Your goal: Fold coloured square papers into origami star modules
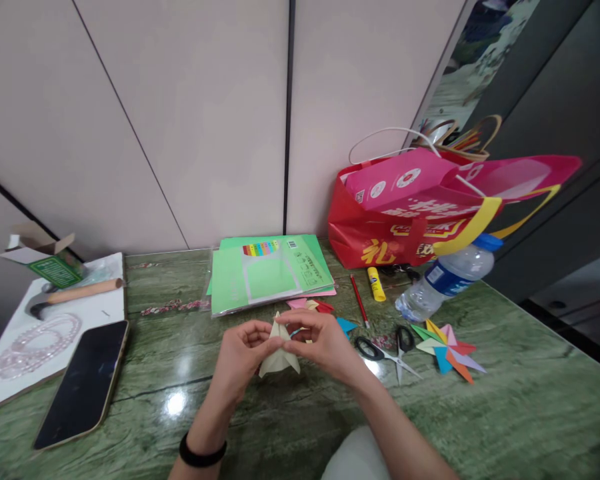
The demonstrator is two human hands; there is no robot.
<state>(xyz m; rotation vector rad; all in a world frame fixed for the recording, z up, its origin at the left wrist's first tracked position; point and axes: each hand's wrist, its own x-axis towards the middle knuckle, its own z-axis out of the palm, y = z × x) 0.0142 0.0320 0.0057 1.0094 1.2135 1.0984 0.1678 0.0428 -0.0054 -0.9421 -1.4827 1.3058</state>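
Between my two hands is a piece of pale yellow folded paper (280, 361), narrow at the top and flaring at the bottom. My left hand (247, 348) pinches its left side between thumb and fingers. From the other side, my right hand (325, 339) grips it, thumb near the middle crease. Just behind my right hand lie folded paper pieces in pink, red (324, 307) and blue (347, 325), partly hidden by it. To the right rest black-handled scissors (391, 357), blades apart, and a multicoloured paper pinwheel star (449, 348).
A packet of coloured paper (260, 275) lies behind my hands. Beyond the scissors are a red pencil (359, 301), a yellow glue stick (377, 285), a tilted water bottle (447, 279) and a red bag (375, 233). At left lie a phone (85, 383) and a hammer (80, 293).
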